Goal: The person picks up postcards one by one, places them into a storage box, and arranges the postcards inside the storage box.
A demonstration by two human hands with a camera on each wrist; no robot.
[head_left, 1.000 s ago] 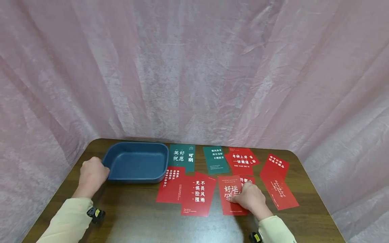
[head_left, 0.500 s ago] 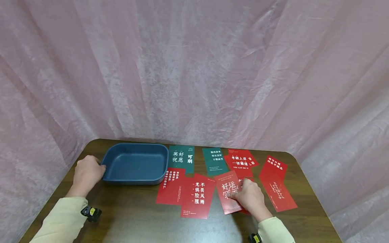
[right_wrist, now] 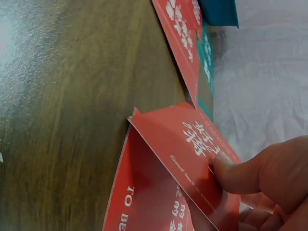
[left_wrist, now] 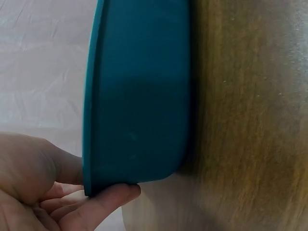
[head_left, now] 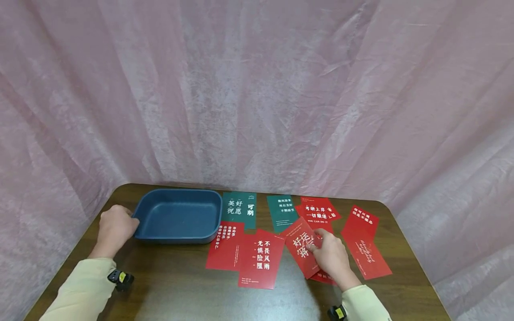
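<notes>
My left hand (head_left: 116, 229) grips the near-left corner of a blue plastic tray (head_left: 172, 241); in the left wrist view the thumb and fingers (left_wrist: 115, 195) close around its rim. With thumb and fingers, my right hand (head_left: 332, 257) pinches a red card (head_left: 295, 245) with white lettering. The right wrist view shows this card tilted up, its near edge raised over another red card (right_wrist: 139, 185) on the table. In the head view the held card's far-left corner comes close to a red card (head_left: 263, 263) with four-character columns.
Two overlapping green cards (head_left: 239, 216) lie right of the tray, above a red card (head_left: 225, 254). Farther right are another green card (head_left: 285, 214), a red group (head_left: 319, 214), and two red cards (head_left: 367, 254) near the right edge. A pink curtain (head_left: 257, 98) hangs behind the table (head_left: 188, 285).
The right hand has lifted the red card from the one beneath and turned it anticlockwise, uncovering more of the lower card. The left hand has shifted slightly left and toward me along the tray's corner.
</notes>
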